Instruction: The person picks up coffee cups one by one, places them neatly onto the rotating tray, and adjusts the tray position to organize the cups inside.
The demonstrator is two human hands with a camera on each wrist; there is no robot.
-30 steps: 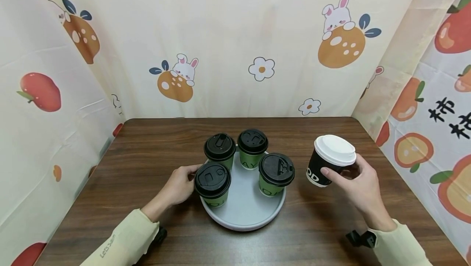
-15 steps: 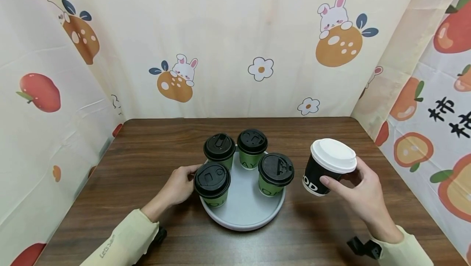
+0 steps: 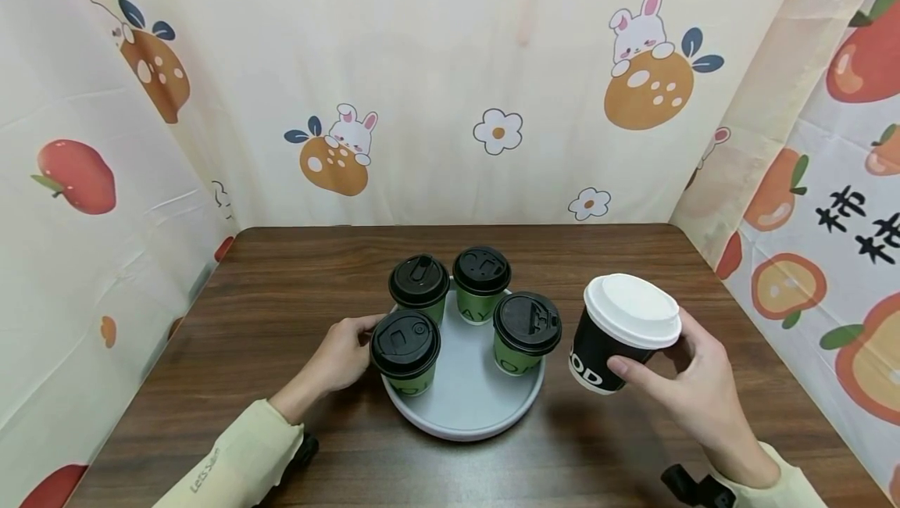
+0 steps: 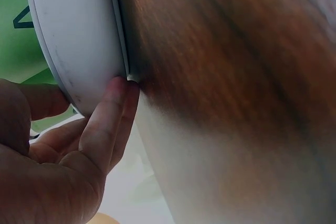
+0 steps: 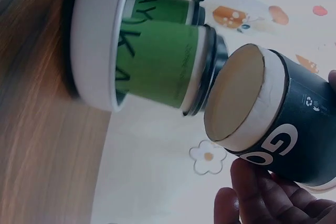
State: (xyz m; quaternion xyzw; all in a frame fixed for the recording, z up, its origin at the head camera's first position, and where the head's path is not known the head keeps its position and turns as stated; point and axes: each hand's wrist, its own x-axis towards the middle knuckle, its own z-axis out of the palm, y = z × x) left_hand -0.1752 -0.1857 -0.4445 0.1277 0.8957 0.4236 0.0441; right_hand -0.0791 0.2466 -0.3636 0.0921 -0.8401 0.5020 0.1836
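Note:
My right hand (image 3: 685, 395) holds a black paper coffee cup (image 3: 601, 352) with a white lid, tilted and raised off the table right of the round grey tray (image 3: 471, 414). Its bare base faces the tray in the right wrist view, where the fingers (image 5: 252, 187) curl along the cup's side. Several green paper cups (image 3: 516, 358) with black lids stand upright on the tray. At the tray's left edge my left hand (image 3: 342, 355) grips the rim; the left wrist view has the thumb at one edge of the tray wall (image 4: 79, 40) and fingertips at the other.
The tray stands on a brown wood-grain table (image 3: 295, 273). Printed curtains (image 3: 436, 47) with fruit and rabbits hang behind it and along both sides. Bare tray surface shows at the middle and front, between the green cups.
My right hand has brought the black cup toward me and slightly left, closer to the tray. The left hand, the tray and the green cups stay in place.

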